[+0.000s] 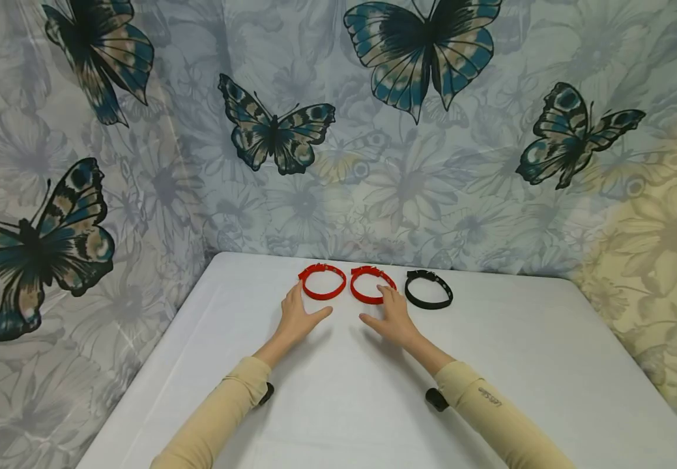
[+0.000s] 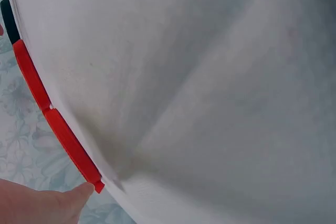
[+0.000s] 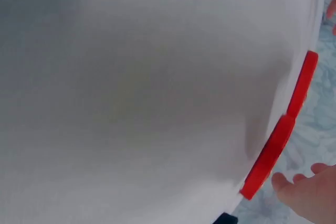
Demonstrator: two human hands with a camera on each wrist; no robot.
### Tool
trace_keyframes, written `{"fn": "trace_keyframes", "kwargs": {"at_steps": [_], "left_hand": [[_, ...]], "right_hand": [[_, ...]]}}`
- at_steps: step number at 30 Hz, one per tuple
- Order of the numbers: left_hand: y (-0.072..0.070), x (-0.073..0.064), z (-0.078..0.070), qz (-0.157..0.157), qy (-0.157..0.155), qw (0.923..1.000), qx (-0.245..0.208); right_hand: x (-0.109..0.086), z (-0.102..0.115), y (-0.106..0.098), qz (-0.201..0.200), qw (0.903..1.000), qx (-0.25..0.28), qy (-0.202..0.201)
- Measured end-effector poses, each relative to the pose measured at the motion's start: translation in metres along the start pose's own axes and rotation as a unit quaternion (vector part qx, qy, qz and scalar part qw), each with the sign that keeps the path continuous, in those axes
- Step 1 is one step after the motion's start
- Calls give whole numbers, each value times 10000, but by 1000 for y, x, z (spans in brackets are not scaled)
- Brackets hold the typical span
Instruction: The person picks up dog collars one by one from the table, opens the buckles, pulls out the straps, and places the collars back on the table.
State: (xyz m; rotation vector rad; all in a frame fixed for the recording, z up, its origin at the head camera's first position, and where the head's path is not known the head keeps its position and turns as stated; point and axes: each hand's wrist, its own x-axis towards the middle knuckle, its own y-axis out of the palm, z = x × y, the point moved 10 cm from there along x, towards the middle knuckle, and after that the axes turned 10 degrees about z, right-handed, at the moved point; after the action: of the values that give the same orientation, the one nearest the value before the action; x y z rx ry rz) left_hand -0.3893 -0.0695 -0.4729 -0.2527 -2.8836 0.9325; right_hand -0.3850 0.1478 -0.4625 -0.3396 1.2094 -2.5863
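Note:
Two red buckled collars and a black one, each closed into a ring, lie in a row near the table's far edge. At the outer side of the left red collar [image 1: 322, 297] is my left hand [image 1: 294, 320], fingers extended and thumb spread inward. The left wrist view has a fingertip right at that collar's end [image 2: 74, 145]. My right hand [image 1: 395, 319] reaches over the near right part of the middle red collar [image 1: 365, 300], its fingers spread and nothing gripped. To its right lies the black collar [image 1: 429, 305].
A white cloth covers the table [image 1: 338, 404]. Behind it and along the sides hangs a fabric backdrop [image 1: 315, 215] printed with butterflies and flowers. Dark wrist devices [image 1: 436, 399] sit under both sleeves.

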Motion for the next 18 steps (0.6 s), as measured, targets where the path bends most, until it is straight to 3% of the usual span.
{"fn": "trace_keyframes", "kwargs": {"at_steps": [5, 11, 18], "left_hand": [[0, 1, 6, 25, -176, 9994, -282], [3, 6, 14, 123, -458, 9976, -506], [7, 10, 16, 180, -661, 9948, -751]], "right_hand": [[4, 5, 11, 251, 9988, 351, 217], [10, 13, 19, 272, 9964, 738, 306], [16, 15, 33, 364, 9833, 1647, 682]]}}
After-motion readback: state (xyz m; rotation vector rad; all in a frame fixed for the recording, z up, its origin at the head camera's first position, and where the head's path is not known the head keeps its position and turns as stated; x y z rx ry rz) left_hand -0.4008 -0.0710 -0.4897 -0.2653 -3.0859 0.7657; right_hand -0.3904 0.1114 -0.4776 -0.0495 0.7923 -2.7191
